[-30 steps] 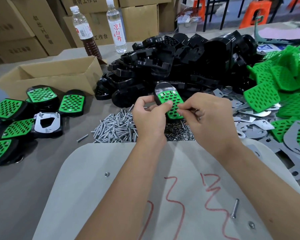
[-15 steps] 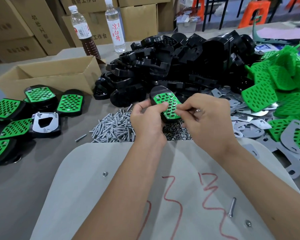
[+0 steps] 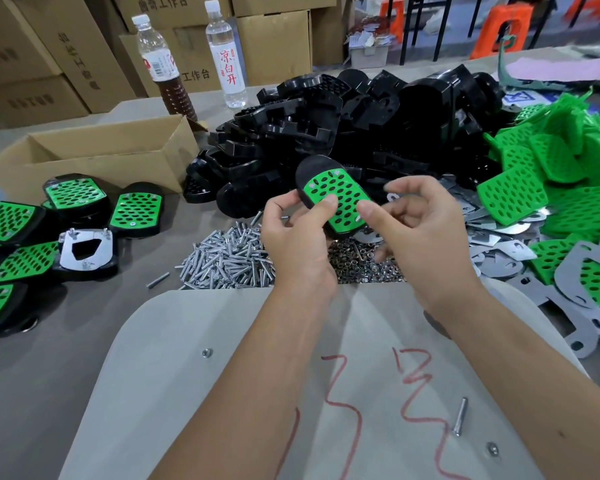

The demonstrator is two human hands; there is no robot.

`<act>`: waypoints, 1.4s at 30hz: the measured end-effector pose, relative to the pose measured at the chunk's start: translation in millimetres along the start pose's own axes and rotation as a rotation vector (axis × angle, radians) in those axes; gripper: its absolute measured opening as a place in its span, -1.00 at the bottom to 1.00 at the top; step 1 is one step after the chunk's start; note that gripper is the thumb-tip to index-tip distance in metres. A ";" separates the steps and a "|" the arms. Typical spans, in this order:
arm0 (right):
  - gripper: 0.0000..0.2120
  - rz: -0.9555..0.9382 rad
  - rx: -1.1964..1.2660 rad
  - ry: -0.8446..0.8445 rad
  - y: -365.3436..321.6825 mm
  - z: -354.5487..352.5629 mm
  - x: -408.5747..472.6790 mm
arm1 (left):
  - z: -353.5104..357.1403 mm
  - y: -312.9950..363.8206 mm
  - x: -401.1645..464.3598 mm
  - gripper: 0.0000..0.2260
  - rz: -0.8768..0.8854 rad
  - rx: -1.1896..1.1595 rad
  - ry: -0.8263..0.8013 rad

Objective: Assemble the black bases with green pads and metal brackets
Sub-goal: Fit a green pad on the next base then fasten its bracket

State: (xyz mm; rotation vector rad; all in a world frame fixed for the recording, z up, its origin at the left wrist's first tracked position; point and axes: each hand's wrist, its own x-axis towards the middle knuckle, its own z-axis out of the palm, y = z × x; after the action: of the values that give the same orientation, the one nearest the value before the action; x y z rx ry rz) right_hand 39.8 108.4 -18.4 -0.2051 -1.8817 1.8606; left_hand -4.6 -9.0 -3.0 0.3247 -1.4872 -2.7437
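Head view, one moment, contents listed by clock position from the frame's centre.

Centre, slightly toward 12: black base [image 3: 314, 169] with a green pad [image 3: 338, 199] seated on its top face, held tilted above the table. Left hand [image 3: 297, 237] grips it, thumb pressed on the pad's near edge, fingers curled round the underside. Right hand [image 3: 420, 230] sits just beside it at 3, thumb tip touching the pad's lower right edge, remaining fingers loosely curled; whether they hold anything cannot be told.

12 o'clock: heap of loose black bases [image 3: 361, 123]. Behind it, two bottles [image 3: 227, 53], one clear, one part-filled with brown liquid, and stacked cartons.

2 to 3 o'clock: pile of loose green pads [image 3: 568, 174], with flat metal brackets [image 3: 496, 261] spread beneath and toward 4.

6 o'clock, just below the hands: mound of screws [image 3: 229, 254], touching a smaller mound of nuts [image 3: 357, 263]. Nearer still, a grey board [image 3: 187, 375] marked in red, carrying one stray screw and two nuts.

9 o'clock: finished assemblies [image 3: 136, 209] grouped on the table, one turned over, bracket side up.

10 o'clock: open cardboard box [image 3: 94, 157].
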 end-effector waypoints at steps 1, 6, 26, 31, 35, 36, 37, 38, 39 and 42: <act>-0.67 0.062 0.028 -0.003 -0.3 -0.6 2.0 | -0.1 -0.1 -0.4 -0.70 0.001 -0.015 -0.020; -0.80 0.200 0.114 -0.166 -2.2 -2.5 6.2 | -2.5 2.6 -2.2 -0.71 -0.029 -0.081 -0.088; -0.79 -0.159 -0.314 -0.007 -2.7 1.8 -2.4 | 4.1 0.3 -8.8 -0.88 -0.034 0.173 -0.131; -0.70 -0.575 -0.842 -0.073 -12.8 5.6 -6.5 | 0.8 5.6 -5.1 -0.67 -0.250 0.100 -0.264; -0.65 -0.630 -0.794 -0.058 -11.2 11.5 -10.9 | -2.6 11.2 3.2 -0.65 -0.288 0.016 -0.225; -0.65 -0.623 -0.756 -0.070 -9.5 10.8 -10.7 | -3.6 11.2 5.3 -0.65 -0.292 -0.004 -0.208; -0.66 -0.610 -0.715 -0.092 -7.6 9.8 -10.3 | -5.0 11.1 6.8 -0.66 -0.288 -0.026 -0.198; -0.68 -0.585 -0.667 -0.115 -6.1 8.5 -9.9 | -6.7 11.6 8.1 -0.68 -0.275 -0.032 -0.192; -0.71 -0.554 -0.611 -0.126 -4.5 8.1 -9.5 | -8.5 12.2 9.9 -0.69 -0.259 -0.038 -0.195; -0.82 -0.379 -0.424 -0.041 -2.5 9.6 -9.0 | -11.8 13.6 12.7 -0.68 -0.228 -0.051 -0.225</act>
State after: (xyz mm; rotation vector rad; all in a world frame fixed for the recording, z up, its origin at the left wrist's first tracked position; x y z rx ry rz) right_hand 44.1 95.7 -17.6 0.0528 -2.1493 1.2176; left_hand -16.1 -27.6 -0.2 0.2009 -1.5091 -3.0830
